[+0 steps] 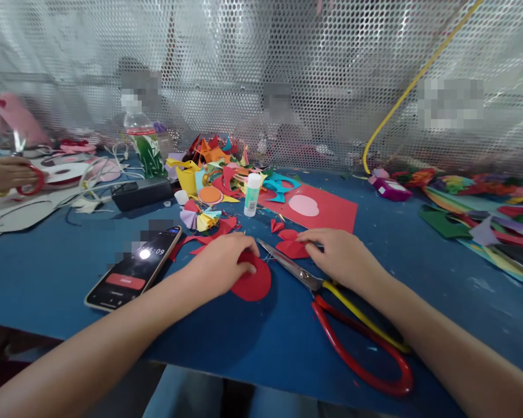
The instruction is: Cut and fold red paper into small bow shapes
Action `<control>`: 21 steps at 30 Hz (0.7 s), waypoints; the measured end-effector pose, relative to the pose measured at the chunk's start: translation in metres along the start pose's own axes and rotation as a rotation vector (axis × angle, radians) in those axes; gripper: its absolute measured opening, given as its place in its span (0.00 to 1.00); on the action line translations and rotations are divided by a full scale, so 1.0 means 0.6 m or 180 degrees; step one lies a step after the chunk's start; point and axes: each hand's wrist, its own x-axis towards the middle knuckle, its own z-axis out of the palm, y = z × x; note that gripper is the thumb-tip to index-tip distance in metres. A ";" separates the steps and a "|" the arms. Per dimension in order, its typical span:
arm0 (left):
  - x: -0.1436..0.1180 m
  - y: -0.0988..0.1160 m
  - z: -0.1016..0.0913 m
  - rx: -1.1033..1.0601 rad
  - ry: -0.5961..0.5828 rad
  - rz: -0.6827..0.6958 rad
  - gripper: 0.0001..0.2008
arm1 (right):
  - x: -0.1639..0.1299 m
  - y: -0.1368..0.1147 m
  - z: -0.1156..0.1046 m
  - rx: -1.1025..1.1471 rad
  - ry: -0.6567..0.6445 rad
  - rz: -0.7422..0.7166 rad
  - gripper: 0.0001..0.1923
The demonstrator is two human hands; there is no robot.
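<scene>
My left hand curls over a red paper circle, thumb and fingers closed on its upper part. Stretched forward, my right hand has its thumb and forefinger apart, fingertips touching small red paper pieces. Between my hands lie large scissors with one red and one yellow handle, blades slightly apart and pointing away to the left; neither hand holds them. A small folded red piece rests just beyond. Behind stands a capped glue stick, and a pleated multicoloured paper rosette is left of it.
A phone lies left of my forearm. Farther back are a dark box, a bottle, coloured scraps and a red sheet. Paper sheets cover the right side. Another person's hand holds red-handled scissors.
</scene>
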 end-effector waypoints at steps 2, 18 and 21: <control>0.002 0.000 0.000 -0.0113 0.0180 0.0014 0.05 | -0.001 -0.007 -0.006 0.0044 0.0162 0.0009 0.15; 0.004 0.020 -0.007 -0.2540 0.0434 -0.0014 0.08 | -0.030 -0.048 -0.025 0.0787 0.0653 -0.1814 0.06; -0.002 0.028 -0.005 -0.2355 0.0336 0.0178 0.11 | -0.031 -0.055 -0.030 0.1162 0.0740 -0.1424 0.04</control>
